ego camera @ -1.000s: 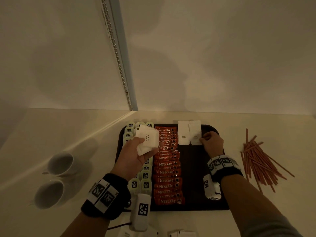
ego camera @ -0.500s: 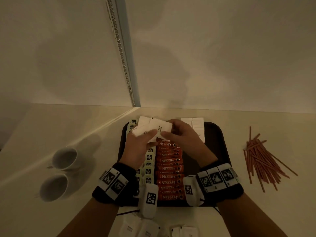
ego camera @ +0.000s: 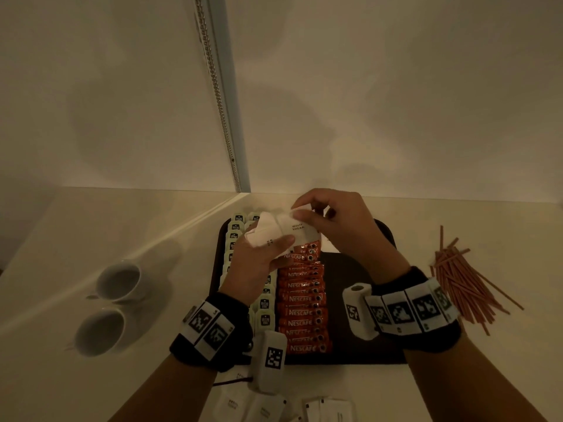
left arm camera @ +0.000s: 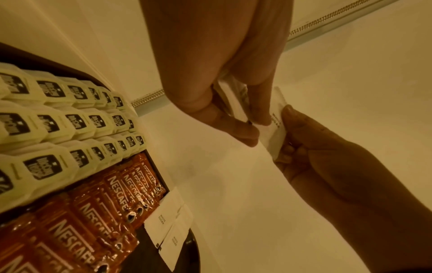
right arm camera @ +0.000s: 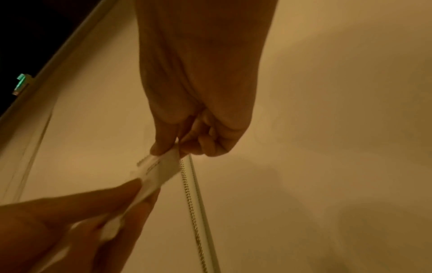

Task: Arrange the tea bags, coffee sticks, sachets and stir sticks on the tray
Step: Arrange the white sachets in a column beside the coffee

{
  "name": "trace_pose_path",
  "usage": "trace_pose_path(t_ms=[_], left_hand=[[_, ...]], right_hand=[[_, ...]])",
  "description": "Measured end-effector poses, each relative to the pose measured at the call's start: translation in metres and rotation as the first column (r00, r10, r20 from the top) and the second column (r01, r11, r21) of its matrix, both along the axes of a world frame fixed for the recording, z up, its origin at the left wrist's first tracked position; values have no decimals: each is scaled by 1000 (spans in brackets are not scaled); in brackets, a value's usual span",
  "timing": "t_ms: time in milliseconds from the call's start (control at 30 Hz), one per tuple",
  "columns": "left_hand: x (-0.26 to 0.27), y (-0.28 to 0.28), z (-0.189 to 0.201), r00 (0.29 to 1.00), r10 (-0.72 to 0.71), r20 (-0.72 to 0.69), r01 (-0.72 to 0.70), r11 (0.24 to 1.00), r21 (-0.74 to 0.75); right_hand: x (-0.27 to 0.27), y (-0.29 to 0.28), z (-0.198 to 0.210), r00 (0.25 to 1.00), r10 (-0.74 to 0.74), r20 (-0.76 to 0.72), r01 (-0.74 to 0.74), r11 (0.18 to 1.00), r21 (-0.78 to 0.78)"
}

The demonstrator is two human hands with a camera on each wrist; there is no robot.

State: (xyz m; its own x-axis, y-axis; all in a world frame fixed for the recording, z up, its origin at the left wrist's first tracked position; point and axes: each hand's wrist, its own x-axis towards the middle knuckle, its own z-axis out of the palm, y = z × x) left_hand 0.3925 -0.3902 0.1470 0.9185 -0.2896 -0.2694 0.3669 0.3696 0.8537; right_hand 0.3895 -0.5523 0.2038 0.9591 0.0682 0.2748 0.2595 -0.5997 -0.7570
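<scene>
While both hands are raised above the far end of the tray [ego camera: 377,357], the left hand [ego camera: 259,263] grips a small bundle of white sugar sachets [ego camera: 274,236], thumb across the top and fingers curled beneath. The right hand [ego camera: 344,226] meets it from the right and pinches the right end of the uppermost sachet [ego camera: 300,226] between thumb and forefinger, its other fingers curled in. From the left wrist, that sachet [left arm camera: 275,127] sits edge-on between the 2 hands, clear of the tray.

Below them, 2 more sachets [left arm camera: 168,227] lie flat on the tray's far end, side by side and just beside the coffee sticks [ego camera: 303,312], which run in an overlapping orange column down the middle. Left of that column the tea bags [ego camera: 263,312] lie in overlapping rows; the left wrist view seems to show 3, though the head view hides much of them behind the left hand.

Right of the tray, well apart from it, the stir sticks [ego camera: 463,281] lie in a loose fan on the worktop [ego camera: 502,345]. More sachets [ego camera: 329,409] lie loose on the worktop at the near edge. 2 white cups [ego camera: 109,306] stand left of the tray.
</scene>
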Motion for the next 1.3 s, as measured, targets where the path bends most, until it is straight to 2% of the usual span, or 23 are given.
trace_pose_path(t_ms=[67,167,367,467,533,600,667,733,800,967,1100,1300], left_hand=[[-1,-2,1,1000,16,12,-16,1000,-18],[-1,-1,0,998,62,31,-62,998,4],[0,0,2,997,34,74,-41,995,87],[4,-1,-1,998,28,-47,-26,999,25],[7,3,-3,980,40,-196,-55,996,-74],[7,8,-5,964,50,-262,-80,991,-108],[7,13,-9,958,66,-278,-91,993,-77],[5,17,-11,949,80,-304,-105,992,-69],[4,19,-13,944,84,-320,-112,991,-70],[4,22,-16,935,96,-340,-128,989,-72],[6,22,-14,937,107,-333,-137,988,-67],[6,25,-11,923,91,-374,-158,976,-153]], right_hand=[[-2,2,-4,999,-35,-6,36,996,87],[-7,-3,-15,989,-71,-131,97,973,208],[-15,-14,-33,953,7,-303,124,902,413],[-11,-29,-42,941,-31,-336,202,849,488],[-8,-47,-55,919,-162,-358,340,786,517],[-5,-67,-76,843,-357,-402,516,749,416],[-4,-85,-103,733,-516,-444,645,735,209],[-5,-94,-130,663,-579,-475,671,741,33],[-7,-93,-149,634,-563,-531,642,766,-45],[-4,-79,-171,605,-528,-595,602,793,-91],[3,-70,-170,619,-560,-551,601,789,-126],[7,-65,-173,624,-632,-461,618,759,-205]])
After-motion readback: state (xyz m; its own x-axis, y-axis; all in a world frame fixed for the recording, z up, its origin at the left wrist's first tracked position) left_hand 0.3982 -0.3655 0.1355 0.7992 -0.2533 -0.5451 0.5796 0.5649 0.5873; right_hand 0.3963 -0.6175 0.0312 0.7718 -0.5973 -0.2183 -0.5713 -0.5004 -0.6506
